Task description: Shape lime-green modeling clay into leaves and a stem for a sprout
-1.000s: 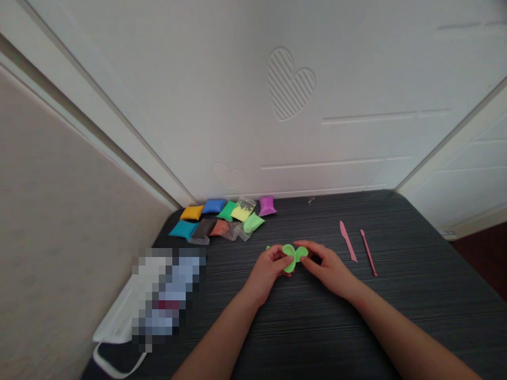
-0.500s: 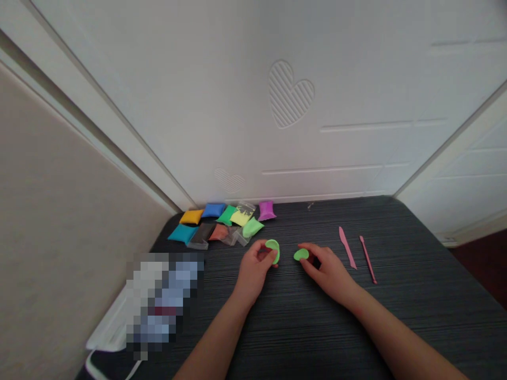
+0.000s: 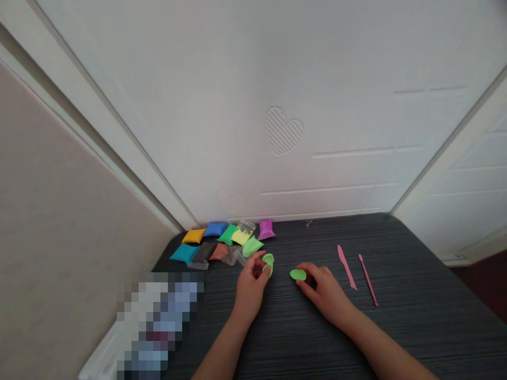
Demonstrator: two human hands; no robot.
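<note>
My left hand (image 3: 250, 291) is closed, with thumb and fingers round a light green piece of modelling clay (image 3: 269, 259) that looks curved like a shallow cup. The fingers cover part of it. A short gap to the right, my right hand (image 3: 327, 293) pinches a flat, leaf-shaped piece of the same green clay (image 3: 298, 275) by its right end. Both hands are just above the dark table (image 3: 277, 338). Beyond the left hand lies a light green clay packet (image 3: 252, 246).
Several coloured clay packets, such as a purple one (image 3: 266, 229) and a teal one (image 3: 184, 253), lie at the back left. A pink plastic knife (image 3: 347, 267) and a thin pink modelling tool (image 3: 368, 280) lie on the right. A blurred-out object (image 3: 166, 322) is at the left edge.
The view has tilted up, so the table sits lower in the picture. The right hand's clay piece has turned so its pointed end faces left. The hands are slightly farther apart.
</note>
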